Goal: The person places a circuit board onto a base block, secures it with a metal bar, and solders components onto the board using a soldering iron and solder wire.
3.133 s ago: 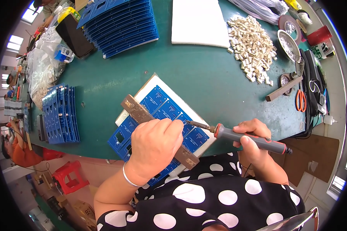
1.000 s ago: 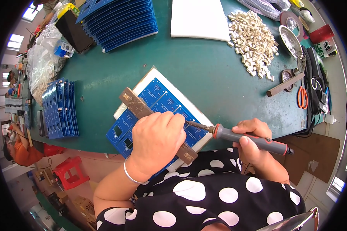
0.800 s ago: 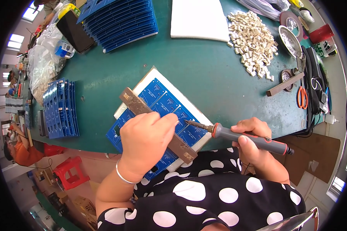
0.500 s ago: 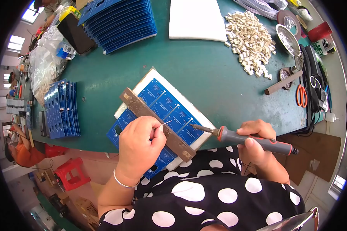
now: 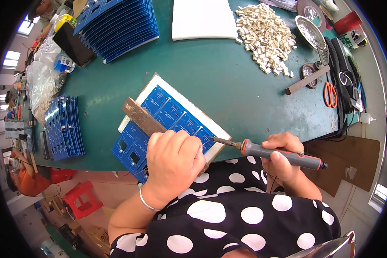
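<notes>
At the lower centre of the frame, nearest the camera, spreads a black garment (image 5: 206,211) with white dots. Just above it, left of centre, the left hand (image 5: 173,160) is curled like a fist over the lower part of a worn brown bar (image 5: 142,117); its fingertips are hidden, so whether they pinch anything cannot be told. Right of centre, the right hand (image 5: 283,155) holds a grey and red soldering iron (image 5: 268,154) between thumb and fingers, its tip pointing left at the right corner of a blue circuit board panel (image 5: 180,124); contact there cannot be made out. The panel lies slantwise at the centre of the frame, under the bar and on a white pad (image 5: 194,104) that shows along its upper right edge. Beyond, on the green surface (image 5: 245,107), orange-handled scissors (image 5: 330,95) lie at the right, and blue boards (image 5: 64,127) stand in a row at the left. Farther off, a heap of small cream connectors (image 5: 266,41) fills the upper right, a white slab (image 5: 204,19) lies at the top centre, and a tall stack of blue boards (image 5: 122,32) leans at the upper left.
</notes>
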`<action>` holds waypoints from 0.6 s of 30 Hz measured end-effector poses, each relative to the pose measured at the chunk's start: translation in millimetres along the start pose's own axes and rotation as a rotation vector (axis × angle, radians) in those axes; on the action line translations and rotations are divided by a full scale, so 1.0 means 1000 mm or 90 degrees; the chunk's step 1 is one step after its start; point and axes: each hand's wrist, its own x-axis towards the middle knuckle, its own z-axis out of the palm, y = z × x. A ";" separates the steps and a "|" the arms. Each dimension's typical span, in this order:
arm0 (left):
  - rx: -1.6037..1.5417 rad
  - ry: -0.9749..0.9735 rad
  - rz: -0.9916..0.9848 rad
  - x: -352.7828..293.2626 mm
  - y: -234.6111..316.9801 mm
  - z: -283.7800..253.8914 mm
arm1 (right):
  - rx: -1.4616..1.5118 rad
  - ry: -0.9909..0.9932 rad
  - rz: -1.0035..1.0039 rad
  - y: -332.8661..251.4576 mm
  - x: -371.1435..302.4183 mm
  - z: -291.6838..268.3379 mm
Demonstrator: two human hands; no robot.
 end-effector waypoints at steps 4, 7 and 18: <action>0.007 -0.011 0.006 0.002 0.000 0.002 | -0.003 0.007 0.006 0.001 0.001 0.001; 0.020 -0.013 0.014 0.005 -0.002 0.002 | -0.019 0.011 -0.001 0.001 0.003 0.002; 0.055 -0.040 0.037 0.011 -0.007 0.005 | -0.017 0.001 0.007 -0.001 0.011 0.003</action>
